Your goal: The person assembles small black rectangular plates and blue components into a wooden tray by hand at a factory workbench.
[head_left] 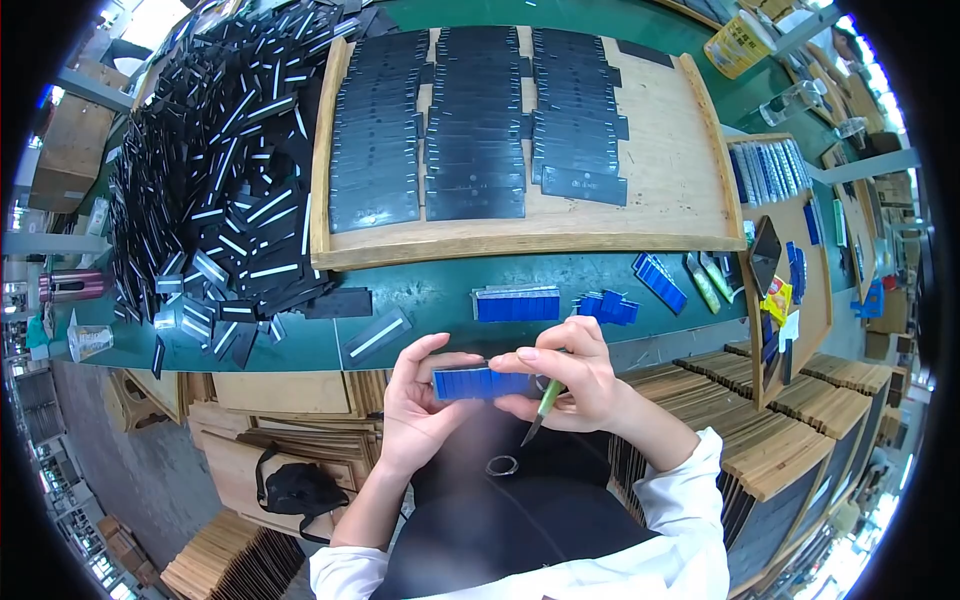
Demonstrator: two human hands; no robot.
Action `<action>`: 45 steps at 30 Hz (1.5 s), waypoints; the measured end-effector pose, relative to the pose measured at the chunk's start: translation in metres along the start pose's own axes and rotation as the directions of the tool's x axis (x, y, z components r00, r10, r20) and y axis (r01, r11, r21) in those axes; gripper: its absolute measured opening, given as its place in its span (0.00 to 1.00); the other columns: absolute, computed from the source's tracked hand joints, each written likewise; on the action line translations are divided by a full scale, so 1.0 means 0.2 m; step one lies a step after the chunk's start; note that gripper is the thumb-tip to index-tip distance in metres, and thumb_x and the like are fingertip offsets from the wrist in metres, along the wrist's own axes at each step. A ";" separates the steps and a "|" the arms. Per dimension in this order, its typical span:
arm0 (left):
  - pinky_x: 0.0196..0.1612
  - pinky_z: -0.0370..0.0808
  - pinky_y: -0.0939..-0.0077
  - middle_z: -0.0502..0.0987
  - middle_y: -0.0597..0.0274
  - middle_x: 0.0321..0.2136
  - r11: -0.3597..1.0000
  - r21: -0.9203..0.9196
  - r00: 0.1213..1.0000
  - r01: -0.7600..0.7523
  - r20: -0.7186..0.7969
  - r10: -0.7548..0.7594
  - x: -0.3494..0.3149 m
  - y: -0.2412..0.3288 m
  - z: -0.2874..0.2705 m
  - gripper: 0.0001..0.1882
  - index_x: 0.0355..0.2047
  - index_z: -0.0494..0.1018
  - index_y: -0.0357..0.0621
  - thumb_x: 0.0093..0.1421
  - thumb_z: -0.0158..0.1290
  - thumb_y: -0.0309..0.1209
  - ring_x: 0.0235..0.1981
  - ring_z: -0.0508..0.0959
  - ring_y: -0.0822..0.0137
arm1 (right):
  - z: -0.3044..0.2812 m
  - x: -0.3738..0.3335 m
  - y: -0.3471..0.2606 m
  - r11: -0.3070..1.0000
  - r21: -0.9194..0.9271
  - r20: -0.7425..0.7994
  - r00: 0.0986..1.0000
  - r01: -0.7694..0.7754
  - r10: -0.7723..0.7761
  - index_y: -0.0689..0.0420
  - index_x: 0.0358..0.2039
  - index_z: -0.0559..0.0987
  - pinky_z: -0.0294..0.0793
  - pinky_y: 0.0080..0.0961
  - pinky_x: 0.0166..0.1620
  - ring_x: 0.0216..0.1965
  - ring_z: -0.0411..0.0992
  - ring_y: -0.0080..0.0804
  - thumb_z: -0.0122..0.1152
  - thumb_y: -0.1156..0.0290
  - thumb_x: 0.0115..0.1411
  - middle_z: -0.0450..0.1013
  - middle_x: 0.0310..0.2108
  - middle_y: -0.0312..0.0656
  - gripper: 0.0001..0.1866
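Above my lap, in front of the table edge, my left hand (420, 405) pinches one end of a blue segmented strip (465, 384) between thumb and fingers. The fingertips of my right hand (580, 378) are on the strip's other end. That same hand also keeps a green-handled knife (548, 398) tucked under its fingers, blade tilted down. On the green table just beyond lie a stack of blue strips (517, 304), a cluster of loose blue pieces (608, 307) and a slanted blue sheet (660, 282). To their right rest green-handled tools (703, 284).
A wooden tray (520, 247) holds three columns of overlapping black plates (475, 130). Left of it spreads a big heap of black strips (200, 150). A yellow bucket (738, 45) stands far right. Wooden boards (770, 440) are stacked below the table at right.
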State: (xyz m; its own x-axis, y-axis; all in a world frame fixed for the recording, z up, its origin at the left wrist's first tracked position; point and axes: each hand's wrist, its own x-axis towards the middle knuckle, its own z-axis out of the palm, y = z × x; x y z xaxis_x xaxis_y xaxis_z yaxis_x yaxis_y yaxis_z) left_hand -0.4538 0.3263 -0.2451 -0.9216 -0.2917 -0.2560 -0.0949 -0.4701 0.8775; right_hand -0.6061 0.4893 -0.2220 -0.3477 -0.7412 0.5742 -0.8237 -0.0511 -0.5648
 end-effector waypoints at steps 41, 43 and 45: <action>0.44 0.82 0.72 0.71 0.57 0.44 0.981 0.004 0.964 -0.195 -0.182 0.193 -0.01 0.15 0.07 0.13 0.49 0.66 0.37 0.65 0.50 0.18 0.43 0.76 0.71 | -0.14 0.11 -0.01 0.813 0.309 0.261 0.866 -0.493 0.427 0.59 0.24 0.82 0.67 0.25 0.33 0.23 0.72 0.29 0.73 0.74 0.51 0.79 0.22 0.37 0.06; 0.42 0.84 0.70 0.72 0.56 0.42 0.985 0.039 0.962 -0.169 -0.213 0.174 0.00 0.15 0.07 0.09 0.47 0.68 0.36 0.66 0.50 0.20 0.41 0.77 0.71 | -0.14 0.11 -0.01 0.829 0.295 0.246 0.876 -0.475 0.415 0.58 0.24 0.82 0.67 0.25 0.33 0.23 0.72 0.29 0.73 0.74 0.51 0.79 0.22 0.37 0.06; 0.42 0.84 0.68 0.75 0.54 0.39 0.978 0.148 0.967 -0.146 -0.186 0.173 0.01 0.17 0.06 0.06 0.42 0.73 0.33 0.67 0.49 0.21 0.39 0.79 0.68 | -0.14 0.12 -0.01 0.823 0.297 0.248 0.872 -0.484 0.423 0.58 0.24 0.83 0.67 0.24 0.33 0.23 0.72 0.28 0.73 0.74 0.52 0.79 0.22 0.37 0.05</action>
State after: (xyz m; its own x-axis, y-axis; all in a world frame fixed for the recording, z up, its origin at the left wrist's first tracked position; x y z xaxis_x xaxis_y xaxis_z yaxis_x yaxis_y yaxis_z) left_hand -0.4629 0.3207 -0.2112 -0.8377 -0.5185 -0.1716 -0.0141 -0.2935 0.9558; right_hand -0.6243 0.4907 -0.1907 -0.5401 -0.8338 0.1145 -0.3763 0.1176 -0.9190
